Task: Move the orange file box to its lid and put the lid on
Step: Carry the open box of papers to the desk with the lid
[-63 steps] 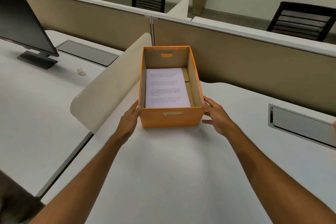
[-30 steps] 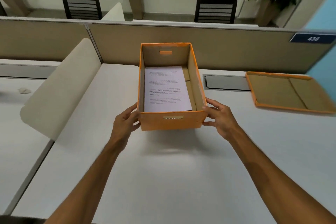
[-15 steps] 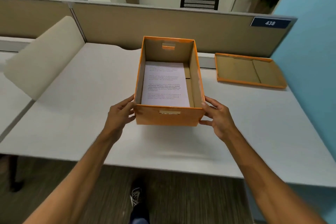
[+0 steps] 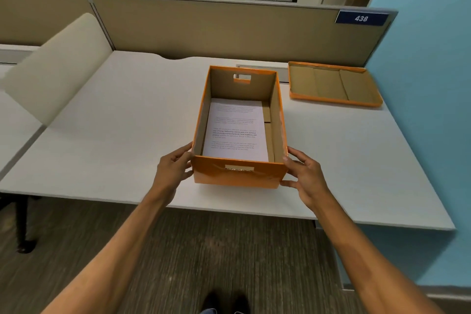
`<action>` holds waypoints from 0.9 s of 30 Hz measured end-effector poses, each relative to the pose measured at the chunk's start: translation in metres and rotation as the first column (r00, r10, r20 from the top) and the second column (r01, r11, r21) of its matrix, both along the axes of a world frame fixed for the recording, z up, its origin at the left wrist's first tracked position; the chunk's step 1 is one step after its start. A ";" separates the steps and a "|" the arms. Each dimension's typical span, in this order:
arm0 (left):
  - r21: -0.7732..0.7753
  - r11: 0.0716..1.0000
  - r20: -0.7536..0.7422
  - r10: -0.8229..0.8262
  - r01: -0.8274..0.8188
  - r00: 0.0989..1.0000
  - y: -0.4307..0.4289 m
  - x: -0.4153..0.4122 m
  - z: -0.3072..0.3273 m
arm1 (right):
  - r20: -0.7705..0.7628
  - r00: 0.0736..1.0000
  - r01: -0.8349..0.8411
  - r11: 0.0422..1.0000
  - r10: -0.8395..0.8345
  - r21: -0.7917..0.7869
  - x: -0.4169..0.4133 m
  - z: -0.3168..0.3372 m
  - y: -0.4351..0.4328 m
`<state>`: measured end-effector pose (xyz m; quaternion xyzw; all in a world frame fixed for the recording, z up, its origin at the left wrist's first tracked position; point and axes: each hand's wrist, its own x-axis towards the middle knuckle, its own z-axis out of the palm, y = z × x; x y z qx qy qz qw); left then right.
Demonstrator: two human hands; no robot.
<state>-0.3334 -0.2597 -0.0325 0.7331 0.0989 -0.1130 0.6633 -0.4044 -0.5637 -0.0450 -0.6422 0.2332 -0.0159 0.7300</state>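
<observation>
- Orange cardboard file box [image 4: 239,173], open-topped, over the near part of the white desk [image 4: 114,122]; printed sheet [image 4: 235,130] flat inside.
- Likely light and fairly stiff, walls may flex; best held low at the near corners or by the end slots.
- Left hand [image 4: 173,173] and right hand [image 4: 304,177] press its near corners from either side.
- Orange cardboard lid [image 4: 336,103] lies upturned, back-right, apart from the box.

The file box [image 4: 239,176] sits near the front edge of the worktop [image 4: 114,122] with a printed sheet [image 4: 235,130] inside, a hand at each near corner, and its lid [image 4: 334,84] lying behind to the right, against the partition [image 4: 204,28].
</observation>
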 end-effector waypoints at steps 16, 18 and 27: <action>0.115 0.993 -0.007 -0.040 0.041 0.999 -0.005 -0.013 -0.012 | -0.036 0.999 0.028 0.994 -0.031 -0.103 -0.009 -0.023 0.007; 0.223 0.973 0.039 -0.066 0.056 0.997 -0.006 -0.013 -0.010 | -0.032 0.998 0.053 0.976 -0.061 -0.210 -0.009 -0.023 0.007; 0.587 0.804 0.393 -0.388 0.098 0.833 -0.048 -0.006 0.027 | 0.099 0.988 0.152 0.779 -0.115 -0.608 -0.021 -0.004 -0.014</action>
